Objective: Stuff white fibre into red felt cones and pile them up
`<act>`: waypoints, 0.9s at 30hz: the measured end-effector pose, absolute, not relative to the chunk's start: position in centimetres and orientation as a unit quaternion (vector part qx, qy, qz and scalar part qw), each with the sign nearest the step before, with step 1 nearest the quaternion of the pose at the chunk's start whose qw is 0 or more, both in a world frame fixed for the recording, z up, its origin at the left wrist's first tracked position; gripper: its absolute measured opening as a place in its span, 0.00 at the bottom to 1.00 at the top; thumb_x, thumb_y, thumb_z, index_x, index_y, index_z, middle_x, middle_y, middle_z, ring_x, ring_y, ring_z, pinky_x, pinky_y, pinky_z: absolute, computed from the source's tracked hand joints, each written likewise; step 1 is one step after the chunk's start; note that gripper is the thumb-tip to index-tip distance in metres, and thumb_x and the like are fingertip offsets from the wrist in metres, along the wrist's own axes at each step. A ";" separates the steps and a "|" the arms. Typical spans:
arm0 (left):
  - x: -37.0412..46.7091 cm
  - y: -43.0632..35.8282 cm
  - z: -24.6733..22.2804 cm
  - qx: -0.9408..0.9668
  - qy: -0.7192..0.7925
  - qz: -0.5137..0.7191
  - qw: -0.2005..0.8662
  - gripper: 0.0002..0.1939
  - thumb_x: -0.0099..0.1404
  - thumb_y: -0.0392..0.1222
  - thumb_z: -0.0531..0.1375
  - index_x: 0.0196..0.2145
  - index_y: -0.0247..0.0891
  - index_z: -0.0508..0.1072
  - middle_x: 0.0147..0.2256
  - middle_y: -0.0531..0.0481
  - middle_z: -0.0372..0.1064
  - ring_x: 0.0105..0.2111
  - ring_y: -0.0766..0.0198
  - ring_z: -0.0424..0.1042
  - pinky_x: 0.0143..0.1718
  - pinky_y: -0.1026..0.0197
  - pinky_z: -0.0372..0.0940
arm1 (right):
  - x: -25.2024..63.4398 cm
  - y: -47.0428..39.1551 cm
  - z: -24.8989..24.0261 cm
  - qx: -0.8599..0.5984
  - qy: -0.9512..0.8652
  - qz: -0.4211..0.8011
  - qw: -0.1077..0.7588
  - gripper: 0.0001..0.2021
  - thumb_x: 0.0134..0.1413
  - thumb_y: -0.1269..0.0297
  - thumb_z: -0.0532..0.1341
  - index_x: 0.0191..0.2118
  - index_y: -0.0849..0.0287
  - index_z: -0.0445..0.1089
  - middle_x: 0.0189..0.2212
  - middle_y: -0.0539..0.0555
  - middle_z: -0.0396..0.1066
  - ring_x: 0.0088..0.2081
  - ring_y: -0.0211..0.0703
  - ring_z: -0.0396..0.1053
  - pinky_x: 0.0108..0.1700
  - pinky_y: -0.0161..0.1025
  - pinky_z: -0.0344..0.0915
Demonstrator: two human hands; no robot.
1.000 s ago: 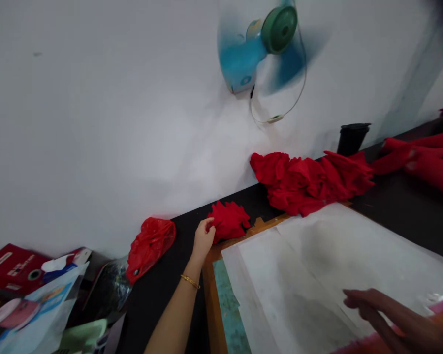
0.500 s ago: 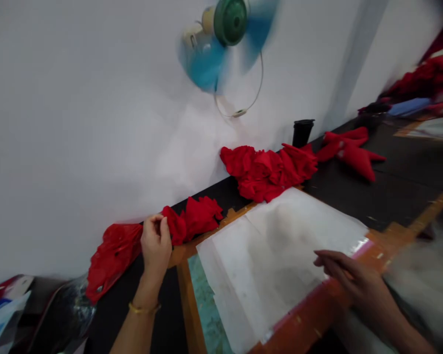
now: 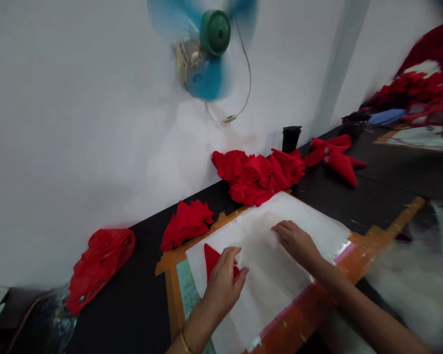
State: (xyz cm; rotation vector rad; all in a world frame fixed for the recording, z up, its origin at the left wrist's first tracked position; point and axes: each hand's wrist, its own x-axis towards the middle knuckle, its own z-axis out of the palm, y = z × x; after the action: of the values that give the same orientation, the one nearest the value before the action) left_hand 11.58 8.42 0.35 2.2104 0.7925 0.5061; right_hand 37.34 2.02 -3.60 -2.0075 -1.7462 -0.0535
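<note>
My left hand (image 3: 225,275), with a yellow bangle at the wrist, is closed on a small red cloth piece (image 3: 211,259) over the left part of the white sheet (image 3: 258,295). Above the sheet's middle, my right hand (image 3: 294,241) has its fingers together beside a faint whitish tuft (image 3: 268,231); whether it grips that tuft is unclear. Behind the sheet lie a small pile of red cloth (image 3: 187,223) and a bigger red heap (image 3: 256,174).
A red plastic bag (image 3: 101,260) lies at the left on the black table (image 3: 133,295). At the back are a black cup (image 3: 291,139) and a red star-shaped cloth piece (image 3: 334,153). A fan (image 3: 214,33) spins on the wall. Clear plastic (image 3: 421,280) is at the right.
My left hand has moved from the small red pile to the white sheet, bringing a red piece. My right hand has moved left and up over the sheet. The view has shifted.
</note>
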 end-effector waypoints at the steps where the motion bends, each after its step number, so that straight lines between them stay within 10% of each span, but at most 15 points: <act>1: 12.6 8.9 0.3 0.832 0.328 0.199 0.402 0.31 0.62 0.39 0.59 0.61 0.40 0.55 0.55 0.39 0.61 0.46 0.57 0.68 0.50 0.50 0.66 | 36.4 2.0 -3.4 -0.711 -0.653 -0.016 0.259 0.20 0.51 0.81 0.52 0.44 0.59 0.73 0.41 0.58 0.73 0.45 0.50 0.69 0.44 0.44 0.69; 5: 15.9 11.4 -1.2 0.789 0.336 0.154 0.490 0.57 0.45 0.33 0.68 0.67 0.34 0.43 0.64 0.31 0.47 0.57 0.46 0.61 0.56 0.45 0.61 | 33.1 0.9 -3.2 -0.619 -0.723 0.054 0.302 0.24 0.46 0.83 0.52 0.47 0.57 0.71 0.44 0.56 0.74 0.45 0.49 0.68 0.47 0.47 0.68; 13: 17.5 10.8 -3.7 0.857 0.298 0.173 0.384 0.37 0.47 0.23 0.55 0.58 0.33 0.63 0.56 0.38 0.62 0.58 0.53 0.59 0.62 0.50 0.54 | 35.8 0.7 -5.6 -0.645 -0.634 0.088 0.417 0.28 0.54 0.71 0.56 0.61 0.53 0.57 0.61 0.61 0.59 0.53 0.50 0.66 0.50 0.51 0.70; 20: 16.0 10.9 -2.7 0.885 0.333 0.175 0.274 0.19 0.51 0.22 0.53 0.36 0.37 0.75 0.37 0.46 0.71 0.43 0.55 0.66 0.48 0.52 0.63 | 35.0 3.0 -5.9 -0.649 -0.645 0.166 0.369 0.17 0.47 0.77 0.51 0.40 0.58 0.72 0.39 0.56 0.73 0.40 0.45 0.72 0.45 0.43 0.70; 27: 13.1 10.9 -1.4 0.869 0.330 0.188 0.316 0.21 0.57 0.32 0.61 0.50 0.41 0.70 0.46 0.46 0.70 0.47 0.56 0.66 0.50 0.52 0.63 | 36.0 2.1 -5.3 -0.660 -0.674 0.066 0.325 0.23 0.52 0.75 0.54 0.54 0.53 0.67 0.54 0.57 0.67 0.52 0.50 0.68 0.50 0.48 0.69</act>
State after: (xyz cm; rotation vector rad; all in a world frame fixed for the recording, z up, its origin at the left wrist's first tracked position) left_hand 13.09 10.90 -1.41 2.2889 0.8692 0.4964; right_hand 35.98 2.07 -5.35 -1.7310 -1.7671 0.1723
